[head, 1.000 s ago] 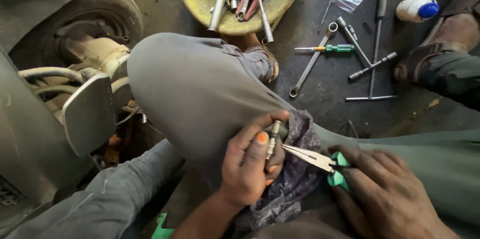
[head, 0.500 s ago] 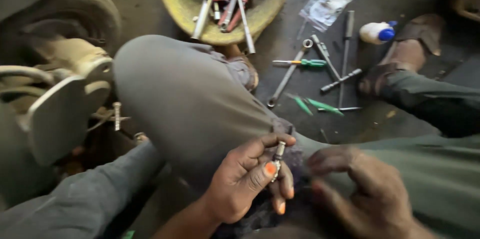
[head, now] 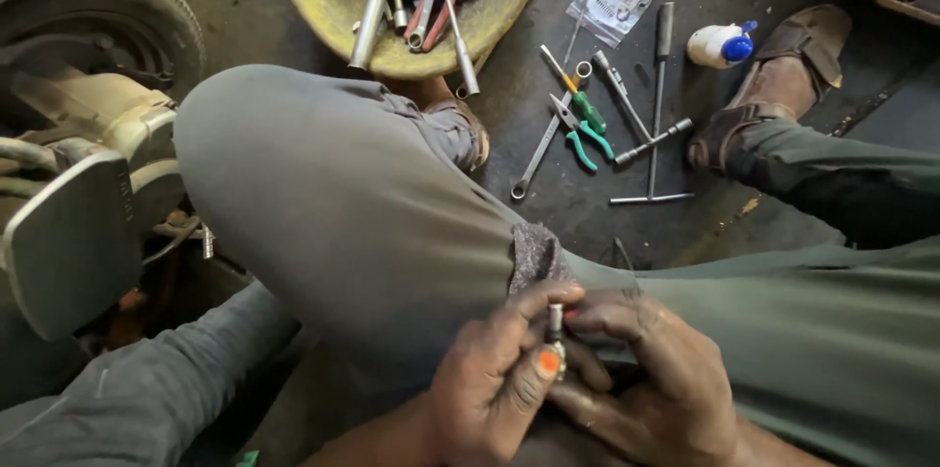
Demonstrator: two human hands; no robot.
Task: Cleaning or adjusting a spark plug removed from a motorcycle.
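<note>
- You have a single view, from a camera worn on your head and tilted steeply down over your lap.
- It sits closest to your left hand [head: 494,394] and right hand [head: 656,379], which meet at the bottom edge and are partly cut off there.
- Your bent knee [head: 323,193] fills the middle of the picture, near the lens.
- Farther off, toward the top, the view reaches the concrete floor [head: 548,203] with the yellow tool bowl [head: 490,22] and the green-handled pliers [head: 580,134].
- At the left edge it catches a scooter's tyre [head: 98,12] from above.
- No second view overlaps this one.
</note>
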